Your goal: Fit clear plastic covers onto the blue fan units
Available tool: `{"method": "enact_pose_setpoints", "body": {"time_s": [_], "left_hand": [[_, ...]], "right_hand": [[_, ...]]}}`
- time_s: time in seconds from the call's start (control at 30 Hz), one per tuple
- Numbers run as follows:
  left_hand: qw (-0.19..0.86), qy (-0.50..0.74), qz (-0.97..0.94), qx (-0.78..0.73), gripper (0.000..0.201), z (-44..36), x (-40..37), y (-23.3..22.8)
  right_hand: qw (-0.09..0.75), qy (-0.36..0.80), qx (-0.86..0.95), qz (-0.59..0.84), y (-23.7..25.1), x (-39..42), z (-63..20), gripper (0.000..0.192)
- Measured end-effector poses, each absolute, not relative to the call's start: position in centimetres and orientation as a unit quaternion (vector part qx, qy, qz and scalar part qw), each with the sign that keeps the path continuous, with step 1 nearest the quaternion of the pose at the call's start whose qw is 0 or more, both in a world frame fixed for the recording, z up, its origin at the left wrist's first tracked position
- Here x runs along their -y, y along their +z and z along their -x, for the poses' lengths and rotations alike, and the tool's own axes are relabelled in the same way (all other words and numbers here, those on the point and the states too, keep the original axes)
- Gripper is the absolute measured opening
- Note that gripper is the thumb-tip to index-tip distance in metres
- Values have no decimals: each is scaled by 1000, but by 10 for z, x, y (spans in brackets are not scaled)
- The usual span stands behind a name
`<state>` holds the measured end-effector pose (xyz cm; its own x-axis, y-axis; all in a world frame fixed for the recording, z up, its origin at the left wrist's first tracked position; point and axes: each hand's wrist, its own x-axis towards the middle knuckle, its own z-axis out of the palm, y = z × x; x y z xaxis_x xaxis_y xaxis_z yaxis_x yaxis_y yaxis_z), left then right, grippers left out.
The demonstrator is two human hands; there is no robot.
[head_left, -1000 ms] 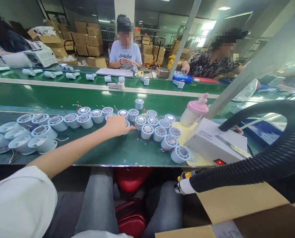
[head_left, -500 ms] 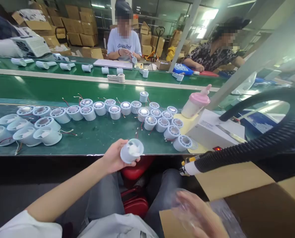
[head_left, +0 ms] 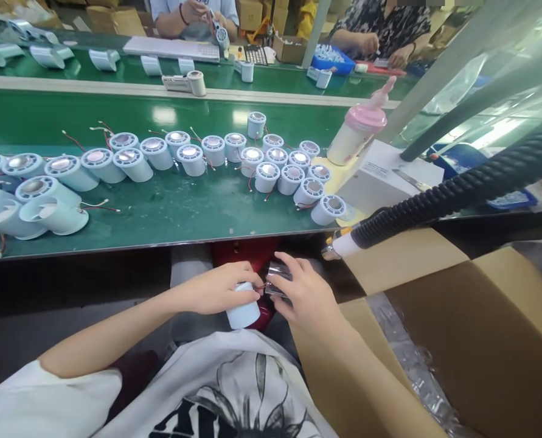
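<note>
My left hand (head_left: 222, 289) is wrapped round a light-blue cylindrical fan housing (head_left: 244, 315), held tilted above my lap. Thin red wires run from its end toward the other hand. Close on the right, my right hand (head_left: 309, 298) grips a clear plastic cup-shaped cover (head_left: 278, 277), its near side hidden by the fingers. The cover's mouth faces the wired end of the housing; whether the two touch, I cannot tell. Several similar housings (head_left: 191, 159) stand on the green bench (head_left: 174, 213), most upright with red and white wires trailing.
An open cardboard box (head_left: 471, 340) at my right contains clear plastic pieces (head_left: 416, 365). A black corrugated hose (head_left: 435, 198) with a metal-tipped nozzle crosses beside a white device (head_left: 384, 176). A pink-lidded bottle (head_left: 359, 131) stands behind. Across the conveyor, two people handle parts.
My left hand has drawn the fan housing back from the bench edge and turned it over. My right hand has come from the cardboard box to meet it, carrying the clear cover. The view tilted down.
</note>
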<state>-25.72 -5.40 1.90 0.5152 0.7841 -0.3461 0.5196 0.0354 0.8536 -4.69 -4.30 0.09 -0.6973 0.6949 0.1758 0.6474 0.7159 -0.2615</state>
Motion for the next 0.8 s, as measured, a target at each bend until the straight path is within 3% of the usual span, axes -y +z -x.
{"method": "enact_pose_setpoints", "body": {"time_s": [0.07, 0.23, 0.43, 0.6, 0.8], "left_hand": [[441, 134, -733, -501, 22, 256, 58, 26], [388, 244, -737, -496, 32, 257, 62, 15], [337, 342, -737, -476, 68, 265, 62, -11], [341, 342, -744, -461, 64, 264, 65, -9], [369, 340, -728, -467, 67, 261, 66, -12]], "right_hand": [[130, 193, 899, 372, 1, 44, 45, 15], [171, 378, 810, 414, 8, 48, 44, 10], [212, 430, 771, 418, 11, 51, 40, 21], [210, 416, 781, 417, 4, 58, 42, 21], [295, 447, 724, 436, -9, 67, 46, 18]]}}
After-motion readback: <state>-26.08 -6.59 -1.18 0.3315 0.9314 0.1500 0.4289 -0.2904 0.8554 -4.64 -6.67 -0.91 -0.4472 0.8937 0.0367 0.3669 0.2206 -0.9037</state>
